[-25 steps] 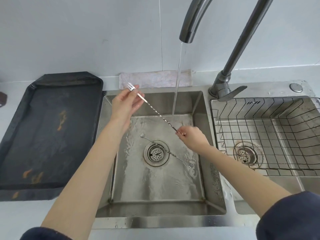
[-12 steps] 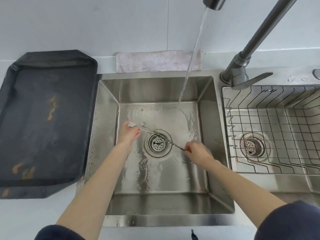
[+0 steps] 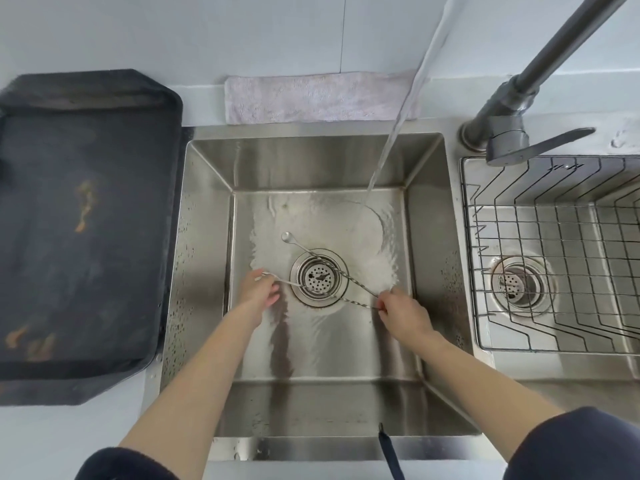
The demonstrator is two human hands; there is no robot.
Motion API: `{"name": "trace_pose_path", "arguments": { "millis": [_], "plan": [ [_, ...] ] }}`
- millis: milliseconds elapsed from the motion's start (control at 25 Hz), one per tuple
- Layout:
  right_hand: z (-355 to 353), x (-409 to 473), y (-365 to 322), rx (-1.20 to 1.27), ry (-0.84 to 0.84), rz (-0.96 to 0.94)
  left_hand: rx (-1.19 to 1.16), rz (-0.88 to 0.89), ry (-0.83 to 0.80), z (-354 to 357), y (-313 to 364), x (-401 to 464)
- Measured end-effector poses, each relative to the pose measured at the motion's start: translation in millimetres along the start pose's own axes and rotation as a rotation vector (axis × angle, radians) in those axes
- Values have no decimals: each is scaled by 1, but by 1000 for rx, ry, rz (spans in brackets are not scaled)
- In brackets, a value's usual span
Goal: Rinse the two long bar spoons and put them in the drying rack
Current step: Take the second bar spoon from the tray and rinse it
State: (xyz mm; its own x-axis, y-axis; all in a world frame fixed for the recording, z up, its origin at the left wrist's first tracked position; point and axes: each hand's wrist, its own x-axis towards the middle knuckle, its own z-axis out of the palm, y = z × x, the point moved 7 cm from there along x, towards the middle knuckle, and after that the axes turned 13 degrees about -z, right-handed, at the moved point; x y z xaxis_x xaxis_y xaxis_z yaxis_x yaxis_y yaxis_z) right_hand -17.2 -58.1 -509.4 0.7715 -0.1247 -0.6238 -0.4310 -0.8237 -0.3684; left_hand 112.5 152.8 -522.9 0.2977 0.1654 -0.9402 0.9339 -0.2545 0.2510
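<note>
the faucet (image 3: 540,67) stands between sink basin (image 3: 207,209) and drying rack (image 3: 554,258), whose top lies open.

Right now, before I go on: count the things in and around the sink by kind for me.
Bar spoons: 2, one lying across the drain, one held by both hands
Sink drains: 2
Wire drying racks: 1
Faucets: 1
Cloths: 1
Dark trays: 1
Total: 8

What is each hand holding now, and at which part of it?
Both hands hold one bar spoon low over the drain: the left hand pinches its forked end, the right hand its other end. The second spoon's far end lies beside the right fingers; contact unclear.
</note>
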Motion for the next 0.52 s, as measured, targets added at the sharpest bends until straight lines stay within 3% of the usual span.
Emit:
{"name": "trace_pose_path", "arguments": {
  "millis": [320,520],
  "plan": [
    [10,3,4,17,-12,2,27,6,52,-2,-8,15],
    [4,1,1,4,8,0,168,28,120,-3,-5,13]
  ]
}}
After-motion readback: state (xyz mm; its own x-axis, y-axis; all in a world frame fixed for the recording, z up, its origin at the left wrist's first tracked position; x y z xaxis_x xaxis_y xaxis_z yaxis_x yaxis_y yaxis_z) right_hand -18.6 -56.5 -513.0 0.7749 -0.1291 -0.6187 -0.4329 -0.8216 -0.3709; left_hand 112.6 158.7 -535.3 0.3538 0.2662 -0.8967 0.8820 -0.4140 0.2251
